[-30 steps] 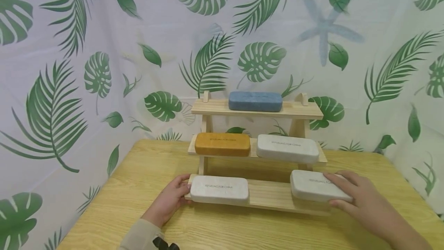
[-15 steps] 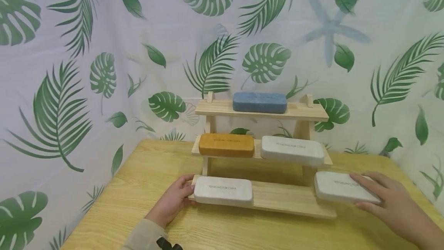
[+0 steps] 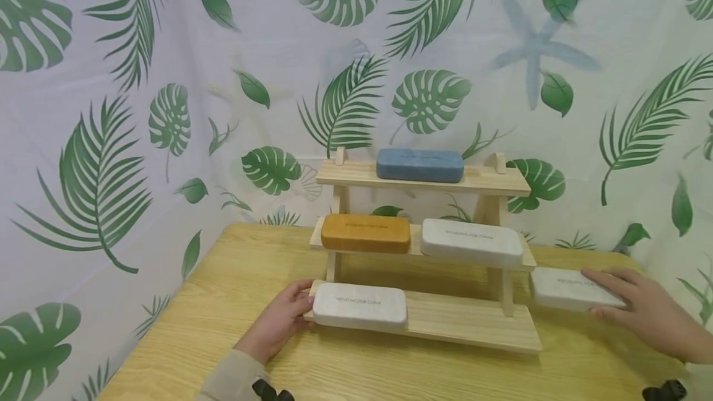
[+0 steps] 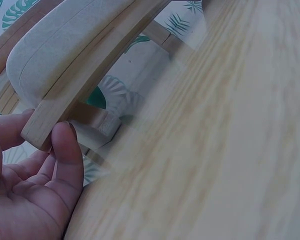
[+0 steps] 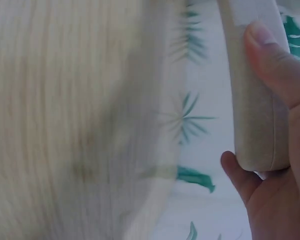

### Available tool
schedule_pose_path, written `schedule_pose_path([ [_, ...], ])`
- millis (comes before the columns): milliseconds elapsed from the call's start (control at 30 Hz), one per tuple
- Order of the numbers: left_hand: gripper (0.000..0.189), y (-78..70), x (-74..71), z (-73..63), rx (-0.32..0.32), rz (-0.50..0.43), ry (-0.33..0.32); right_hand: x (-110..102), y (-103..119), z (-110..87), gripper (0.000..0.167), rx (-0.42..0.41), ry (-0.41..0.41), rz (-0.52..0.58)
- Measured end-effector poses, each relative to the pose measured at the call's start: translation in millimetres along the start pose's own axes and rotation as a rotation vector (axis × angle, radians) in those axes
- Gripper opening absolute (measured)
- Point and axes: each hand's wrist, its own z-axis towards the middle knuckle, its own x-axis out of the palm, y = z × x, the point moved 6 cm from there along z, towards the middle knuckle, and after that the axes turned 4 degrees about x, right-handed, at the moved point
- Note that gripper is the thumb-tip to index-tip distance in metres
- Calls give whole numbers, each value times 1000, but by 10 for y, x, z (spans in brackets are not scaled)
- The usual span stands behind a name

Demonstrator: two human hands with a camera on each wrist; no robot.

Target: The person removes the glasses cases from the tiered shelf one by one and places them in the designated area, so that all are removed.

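My right hand (image 3: 648, 309) grips a white glasses case (image 3: 559, 289) by its right end, beyond the right side of a three-tier wooden display stand (image 3: 468, 320). In the right wrist view the thumb lies along the side of that case (image 5: 255, 120). At the stand's lower left corner, my left hand (image 3: 277, 322) pinches the end of the bottom board (image 4: 45, 122) between thumb and finger. Beside those fingers another white glasses case (image 3: 359, 307) lies on the bottom tier.
The middle tier carries an orange glasses case (image 3: 364, 234) and a white case (image 3: 470, 241) side by side. A blue case (image 3: 419, 166) lies on the top tier. The stand is on a wooden table (image 3: 223, 277), before a leaf-patterned cloth (image 3: 184, 48).
My right hand has carried the white glasses case rightward off the bottom tier, past the stand's right edge. The left hand keeps its hold on the board; the head view has shifted slightly.
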Motion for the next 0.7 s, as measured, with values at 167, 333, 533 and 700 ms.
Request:
schedule_pose_path([
  [167, 64, 20, -12, 13, 3, 10, -1, 32, -170, 155, 74, -21, 14, -70],
  [333, 63, 40, -32, 12, -4, 7, -3, 70, -267, 280, 69, -27, 41, -104],
  [533, 64, 24, -36, 22, -1, 1, -2, 136, -438, 389, 73, 31, 130, -123],
  [700, 63, 10, -19, 18, 0, 2, 3, 182, -541, 421, 75, 65, 162, -116],
])
